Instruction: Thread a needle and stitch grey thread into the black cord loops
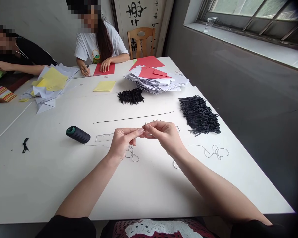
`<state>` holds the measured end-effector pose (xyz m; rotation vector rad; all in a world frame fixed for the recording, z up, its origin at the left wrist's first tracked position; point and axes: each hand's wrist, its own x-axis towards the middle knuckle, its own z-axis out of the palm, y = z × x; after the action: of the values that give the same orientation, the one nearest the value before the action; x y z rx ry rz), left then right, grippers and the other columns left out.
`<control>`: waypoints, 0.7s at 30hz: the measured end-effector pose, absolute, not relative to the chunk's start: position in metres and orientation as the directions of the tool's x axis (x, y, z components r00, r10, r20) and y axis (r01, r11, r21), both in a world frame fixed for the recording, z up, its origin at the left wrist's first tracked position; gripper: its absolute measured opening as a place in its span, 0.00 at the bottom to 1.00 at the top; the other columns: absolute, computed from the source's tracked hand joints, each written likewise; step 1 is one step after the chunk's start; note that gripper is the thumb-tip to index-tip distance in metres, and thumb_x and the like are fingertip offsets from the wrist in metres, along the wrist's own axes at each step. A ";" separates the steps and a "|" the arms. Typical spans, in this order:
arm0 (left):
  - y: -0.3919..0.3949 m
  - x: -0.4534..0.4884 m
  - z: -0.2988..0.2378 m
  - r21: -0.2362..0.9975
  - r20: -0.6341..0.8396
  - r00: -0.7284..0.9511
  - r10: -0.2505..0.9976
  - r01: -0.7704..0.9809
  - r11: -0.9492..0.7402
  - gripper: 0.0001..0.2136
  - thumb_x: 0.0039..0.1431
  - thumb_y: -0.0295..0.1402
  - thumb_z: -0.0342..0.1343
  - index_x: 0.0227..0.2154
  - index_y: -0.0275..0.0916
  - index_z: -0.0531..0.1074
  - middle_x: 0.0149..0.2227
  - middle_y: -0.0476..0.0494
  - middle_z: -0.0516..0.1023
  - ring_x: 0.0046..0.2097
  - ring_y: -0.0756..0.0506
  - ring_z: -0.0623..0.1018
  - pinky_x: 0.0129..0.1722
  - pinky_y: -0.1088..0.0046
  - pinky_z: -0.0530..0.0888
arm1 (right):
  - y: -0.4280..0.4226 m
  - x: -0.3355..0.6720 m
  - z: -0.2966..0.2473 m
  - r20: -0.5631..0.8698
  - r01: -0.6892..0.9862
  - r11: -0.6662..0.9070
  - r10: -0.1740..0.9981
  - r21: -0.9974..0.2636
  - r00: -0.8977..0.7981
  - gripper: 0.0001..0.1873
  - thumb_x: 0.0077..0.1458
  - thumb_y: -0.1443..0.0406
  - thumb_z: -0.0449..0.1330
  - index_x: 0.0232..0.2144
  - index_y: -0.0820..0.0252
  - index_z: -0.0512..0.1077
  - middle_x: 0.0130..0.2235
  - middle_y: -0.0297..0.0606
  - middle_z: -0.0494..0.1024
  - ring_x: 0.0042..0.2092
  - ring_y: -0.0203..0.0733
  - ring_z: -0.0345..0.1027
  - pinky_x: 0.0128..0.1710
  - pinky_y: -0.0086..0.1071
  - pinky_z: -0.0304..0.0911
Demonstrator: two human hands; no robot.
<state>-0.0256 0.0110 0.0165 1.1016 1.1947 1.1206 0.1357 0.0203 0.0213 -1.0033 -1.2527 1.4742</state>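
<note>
R hand (164,135) pinches a tiny needle (144,125) tight, at 12 o'clock from the wrists. L hand (123,142) fingertips (139,131) pinch shut right by it, can't tell if on the thread (131,153). Keep both v. steady. Dark spool (77,134) at 9 o'clock.

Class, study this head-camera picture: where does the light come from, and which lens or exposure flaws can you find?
In the head view, daylight from the window burns out the sill; the wide lens bows the table edges; the corners darken; the left hand and right hand stay fairly sharp.
</note>
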 end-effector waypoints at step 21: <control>0.013 -0.024 0.016 0.975 -0.154 0.066 0.986 -0.152 0.163 0.06 0.47 0.37 0.65 0.24 0.39 0.80 0.23 0.48 0.75 0.20 0.56 0.62 0.21 0.77 0.58 | 0.019 0.134 0.020 -0.050 -0.153 -0.090 0.968 -0.984 -0.247 0.18 0.49 0.54 0.66 0.31 0.64 0.74 0.32 0.40 0.79 0.38 0.40 0.75 0.40 0.35 0.73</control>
<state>-0.0242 0.0126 0.0161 1.0035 1.1263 1.1237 0.1337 0.0193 0.0201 -1.0105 -1.2247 1.5133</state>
